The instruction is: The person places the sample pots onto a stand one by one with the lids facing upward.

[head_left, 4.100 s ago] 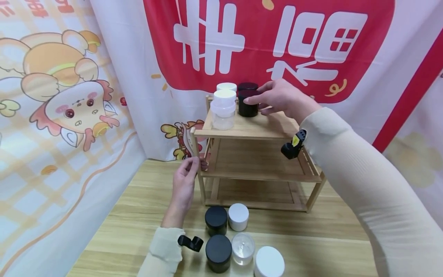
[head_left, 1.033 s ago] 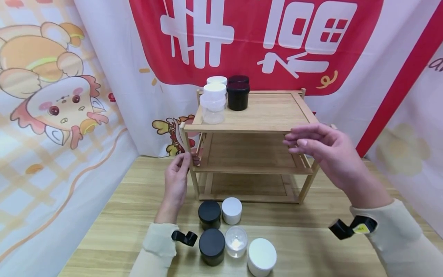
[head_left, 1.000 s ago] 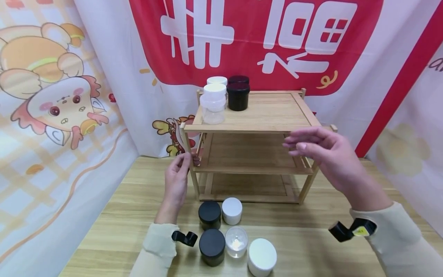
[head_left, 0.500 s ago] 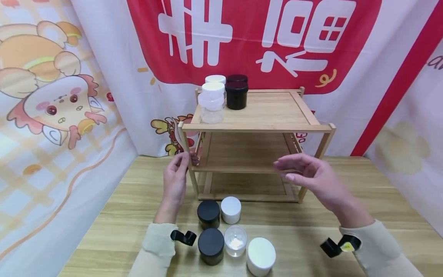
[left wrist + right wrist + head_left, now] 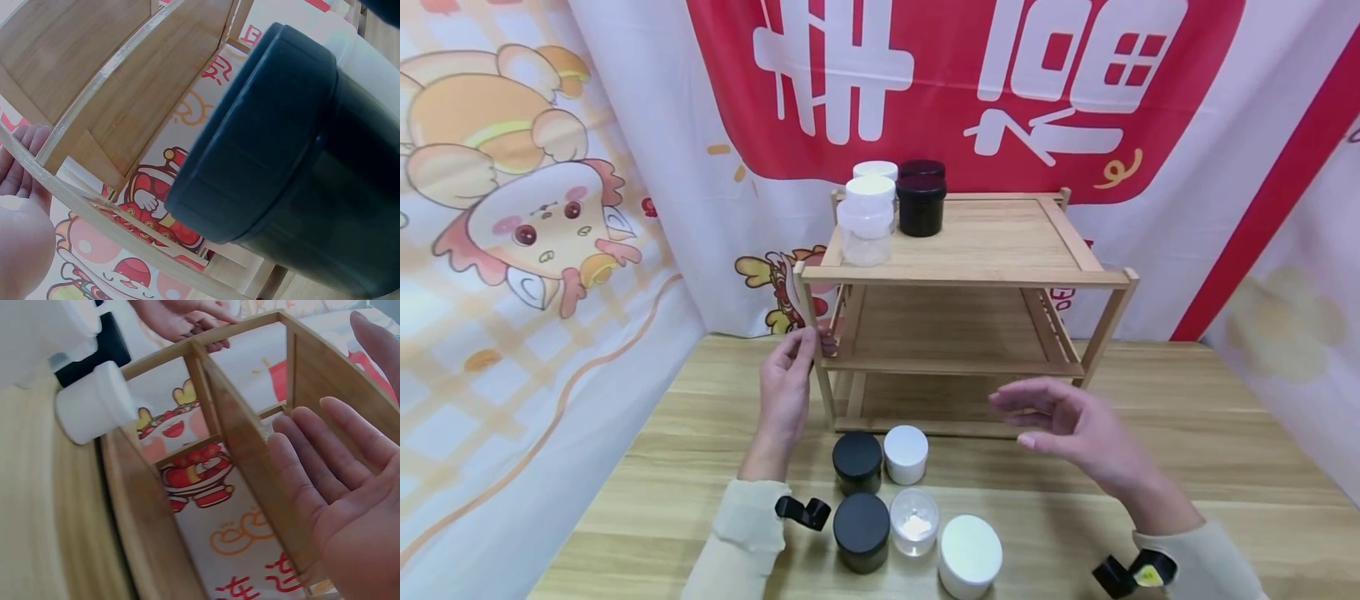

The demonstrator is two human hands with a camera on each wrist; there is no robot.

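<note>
A wooden three-tier shelf [image 5: 985, 273] stands on the table. My left hand [image 5: 786, 379] grips its left front post, with fingers and thumb on either side in the left wrist view. My right hand [image 5: 1067, 425] hovers in front of the shelf's right side, fingers spread and holding nothing. On the table before the shelf are two black jars [image 5: 857, 462], a small white jar [image 5: 906, 454], a clear jar [image 5: 914, 521] and a larger white jar [image 5: 970, 554]. On the top tier's left sit white-lidded jars [image 5: 868, 221], the front one clear-bodied, beside black jars [image 5: 922, 204].
The middle tier [image 5: 955, 329] and bottom tier [image 5: 925, 400] lie under the top board. A printed curtain [image 5: 655, 167] hangs behind and to the left. A black jar [image 5: 275, 144] looms close in the left wrist view.
My right hand was at the black jar on the top tier, let go, and has come down and toward me, past the right front of the shelf. My left hand stays on the post.
</note>
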